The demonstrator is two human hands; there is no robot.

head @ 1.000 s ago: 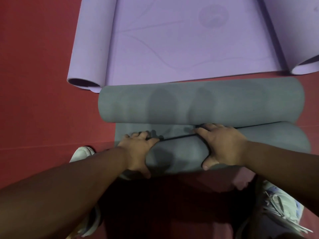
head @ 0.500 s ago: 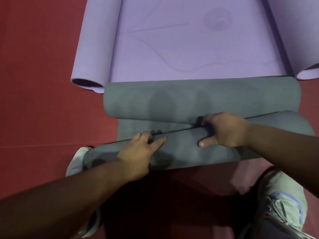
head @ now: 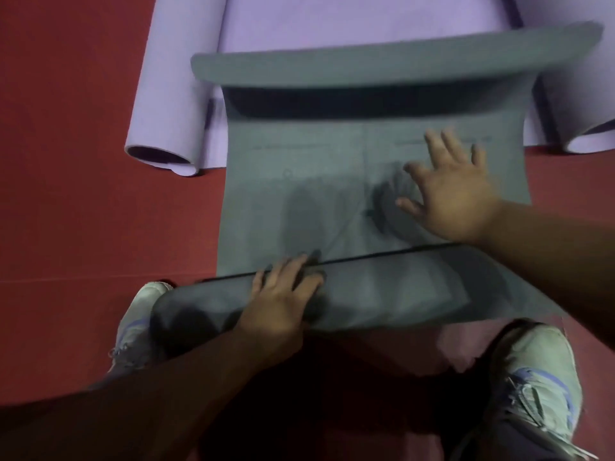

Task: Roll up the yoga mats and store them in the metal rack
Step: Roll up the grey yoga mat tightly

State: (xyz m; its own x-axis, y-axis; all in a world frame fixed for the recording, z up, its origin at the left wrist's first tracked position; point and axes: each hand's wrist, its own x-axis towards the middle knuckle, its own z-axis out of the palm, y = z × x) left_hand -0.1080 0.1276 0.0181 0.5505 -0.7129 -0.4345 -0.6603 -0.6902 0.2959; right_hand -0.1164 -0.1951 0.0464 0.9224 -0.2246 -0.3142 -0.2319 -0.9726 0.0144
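Head view: the grey foam yoga mat (head: 299,181) lay at frame centre on the red floor (head: 83,194), its near end a matte roll. The left hand (head: 283,294) pressed that roll, fingers extended, probably to pin it; the right hand (head: 452,194) lay spread flat above. A lilac curled mat (head: 332,21) occupied the top.

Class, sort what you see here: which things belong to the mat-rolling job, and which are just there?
Part of the job:
grey mat, near end rolled
left hand on that roll
right hand spread flat on the mat
purple mat, both side edges curled

Just there:
red floor
two pale trainers
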